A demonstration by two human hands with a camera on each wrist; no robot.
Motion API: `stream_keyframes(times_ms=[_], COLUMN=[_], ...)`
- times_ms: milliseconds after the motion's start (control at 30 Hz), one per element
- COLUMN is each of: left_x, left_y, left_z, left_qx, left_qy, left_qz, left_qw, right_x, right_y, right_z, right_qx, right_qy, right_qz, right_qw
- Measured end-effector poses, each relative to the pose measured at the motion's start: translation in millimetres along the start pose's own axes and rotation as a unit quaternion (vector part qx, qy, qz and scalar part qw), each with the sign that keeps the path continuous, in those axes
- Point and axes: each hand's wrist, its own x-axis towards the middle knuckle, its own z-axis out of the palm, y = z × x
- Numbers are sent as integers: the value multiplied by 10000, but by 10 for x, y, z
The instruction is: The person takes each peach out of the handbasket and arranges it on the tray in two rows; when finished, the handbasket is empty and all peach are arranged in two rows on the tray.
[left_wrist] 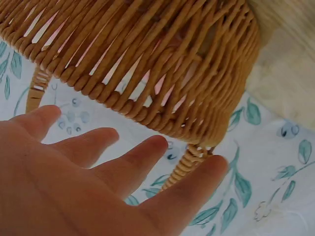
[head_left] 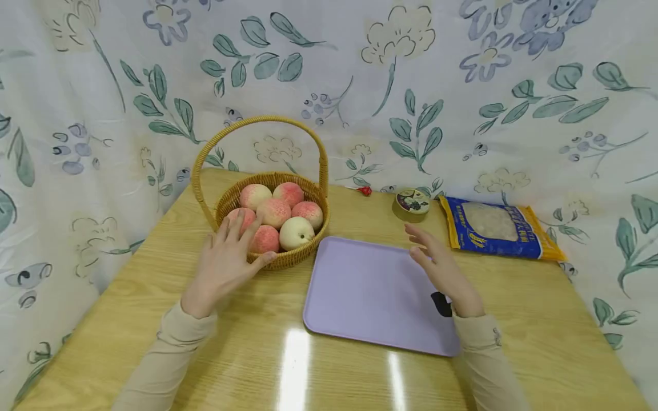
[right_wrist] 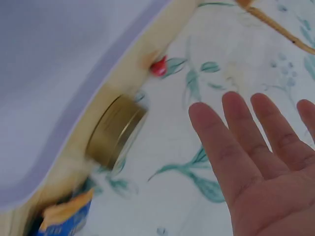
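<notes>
A wicker basket (head_left: 325, 197) with a tall arched handle holds several pink and cream peaches (head_left: 275, 213). My left hand (head_left: 223, 262) is over the basket's near left rim, fingers spread and nothing held. In the left wrist view its fingers stand close to the woven wall (left_wrist: 147, 64); whether they touch it I cannot tell. A lilac tray (head_left: 370, 291) lies to the right of the basket. Above the tray's right side hovers my right hand (head_left: 444, 271), its fingers extended and holding nothing. In the right wrist view that hand (right_wrist: 275, 162) appears with fingers apart.
Behind the tray stands a round gold tin (head_left: 411, 205), with a small red-wrapped lollipop (head_left: 365, 190) to its left. A blue and yellow food packet (head_left: 501, 228) lies at the back right. Floral curtain (head_left: 349, 74) hangs along the wooden table's (head_left: 247, 354) far edge.
</notes>
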Motion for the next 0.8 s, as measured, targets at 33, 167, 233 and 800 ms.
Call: stream_keyframes(times_ms=[33, 167, 233, 800], left_x=[-10, -1, 14, 121], left_y=[-10, -88, -139, -293], left_z=[7, 57, 91, 198], left_qx=[-67, -359, -418, -974], left_qy=[-101, -395, -454, -216], left_qz=[-72, -374, -474, -301], left_qw=[9999, 9979, 9970, 9946], right_x=[66, 374, 544, 1615], right_y=[-35, -220, -324, -962], right_z=[22, 108, 167, 856], right_qx=[227, 827, 1134, 227], right_qy=[-72, -553, -839, -2228], right_qz=[-25, 191, 220, 489], right_qw=[9997, 9949, 9898, 9734])
